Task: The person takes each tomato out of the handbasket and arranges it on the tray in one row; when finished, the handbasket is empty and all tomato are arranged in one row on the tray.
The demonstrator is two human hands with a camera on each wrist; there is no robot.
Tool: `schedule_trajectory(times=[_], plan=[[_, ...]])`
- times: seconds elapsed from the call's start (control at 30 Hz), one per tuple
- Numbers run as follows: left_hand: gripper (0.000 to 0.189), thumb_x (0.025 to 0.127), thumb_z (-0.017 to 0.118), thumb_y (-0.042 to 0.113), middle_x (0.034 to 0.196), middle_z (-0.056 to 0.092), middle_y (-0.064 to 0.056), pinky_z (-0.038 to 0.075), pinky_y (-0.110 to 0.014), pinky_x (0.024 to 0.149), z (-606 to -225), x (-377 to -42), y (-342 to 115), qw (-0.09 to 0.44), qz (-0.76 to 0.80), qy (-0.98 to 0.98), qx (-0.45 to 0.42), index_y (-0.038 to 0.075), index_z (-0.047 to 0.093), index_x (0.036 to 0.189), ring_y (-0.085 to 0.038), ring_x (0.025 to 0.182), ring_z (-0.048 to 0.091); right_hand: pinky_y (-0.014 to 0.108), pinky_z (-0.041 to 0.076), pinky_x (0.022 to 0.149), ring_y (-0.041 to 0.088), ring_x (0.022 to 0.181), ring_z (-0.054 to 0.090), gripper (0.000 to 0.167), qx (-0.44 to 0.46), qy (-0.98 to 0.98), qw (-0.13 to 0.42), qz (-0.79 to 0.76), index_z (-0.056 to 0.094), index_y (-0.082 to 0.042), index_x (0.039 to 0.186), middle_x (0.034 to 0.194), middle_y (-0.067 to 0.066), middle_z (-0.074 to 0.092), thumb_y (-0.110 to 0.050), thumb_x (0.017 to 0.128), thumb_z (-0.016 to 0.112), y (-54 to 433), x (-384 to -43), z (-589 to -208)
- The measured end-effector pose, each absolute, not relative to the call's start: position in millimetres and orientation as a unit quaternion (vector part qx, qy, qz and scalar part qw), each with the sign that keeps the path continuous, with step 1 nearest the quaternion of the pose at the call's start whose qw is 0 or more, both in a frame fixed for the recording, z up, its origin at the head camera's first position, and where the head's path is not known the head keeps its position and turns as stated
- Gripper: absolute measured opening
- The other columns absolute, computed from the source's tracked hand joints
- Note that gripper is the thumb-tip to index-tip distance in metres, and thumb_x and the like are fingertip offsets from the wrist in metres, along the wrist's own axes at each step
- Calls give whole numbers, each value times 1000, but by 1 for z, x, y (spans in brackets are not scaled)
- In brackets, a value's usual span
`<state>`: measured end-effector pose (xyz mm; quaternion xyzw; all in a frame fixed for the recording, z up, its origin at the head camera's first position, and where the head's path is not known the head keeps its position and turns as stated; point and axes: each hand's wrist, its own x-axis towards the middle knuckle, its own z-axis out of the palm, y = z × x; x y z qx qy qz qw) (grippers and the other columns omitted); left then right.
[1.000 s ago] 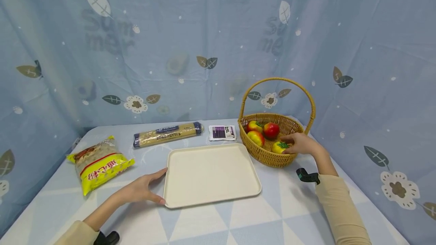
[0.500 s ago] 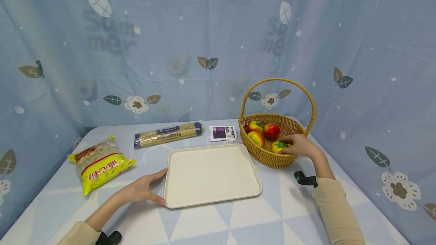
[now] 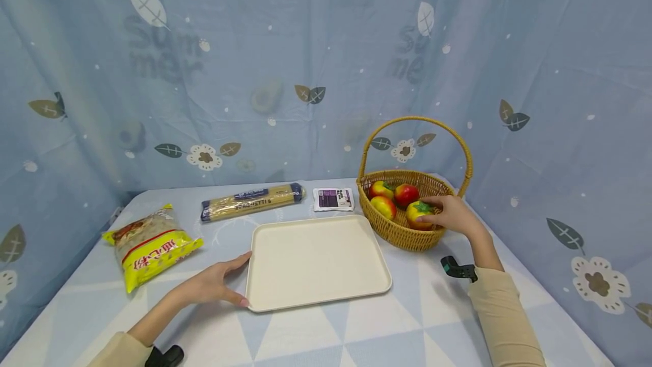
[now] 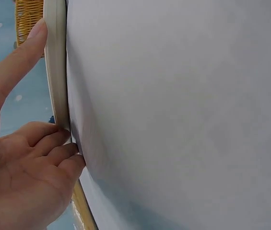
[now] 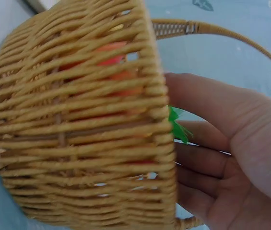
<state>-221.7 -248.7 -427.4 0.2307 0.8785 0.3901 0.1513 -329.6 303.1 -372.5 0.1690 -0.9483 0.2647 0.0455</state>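
Note:
A cream rectangular tray (image 3: 318, 262) lies on the table in the head view. My left hand (image 3: 211, 285) touches its left edge, thumb and fingers spread apart; in the left wrist view the thumb and fingertips meet the tray's rim (image 4: 56, 62). At the right stands a wicker basket (image 3: 402, 238) with a tall handle. Inside its near right part my right hand (image 3: 450, 215) grips a red-and-yellow fruit with green leaves (image 3: 416, 217). Basket weave hides most of that fruit in the right wrist view, where green leaves (image 5: 178, 127) show beside the fingers.
Other red-and-yellow fruits (image 3: 383, 207) sit in the basket. Behind the tray lie a spaghetti pack (image 3: 252, 201) and a small white-and-purple packet (image 3: 333, 199). A yellow bag of pasta (image 3: 150, 248) lies at the left. Patterned curtains border the table.
The fruit under my right hand has turned and risen slightly inside the basket, showing more of its red side. My left hand and the tray have stayed in place.

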Motion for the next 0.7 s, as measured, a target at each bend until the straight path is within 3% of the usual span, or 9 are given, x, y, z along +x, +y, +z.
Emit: schedule_trajectory(times=[0.17,0.43,0.7], plan=[[106,72,85,26,150,21,-34,19,-65,108,-427,-222,-249,151,389,880,228,-8,21,149,-52,137,19,46,53,79,33,99,60,70,149,-950,57,268,57,0,132,125,26,59,-45,82,74,298,-325,-364],[105,73,85,26,150,21,-34,18,-66,108,-425,-220,-248,149,389,878,235,-9,21,148,-53,136,18,37,53,65,23,62,62,70,144,-947,83,276,56,1,133,116,28,61,-44,82,75,291,-319,-353],[105,73,85,26,150,22,-34,18,-65,108,-425,-220,-248,150,387,881,228,-8,21,149,-52,137,19,42,53,72,26,79,59,70,149,-950,99,257,58,0,132,121,29,59,-45,81,75,289,-316,-350]])
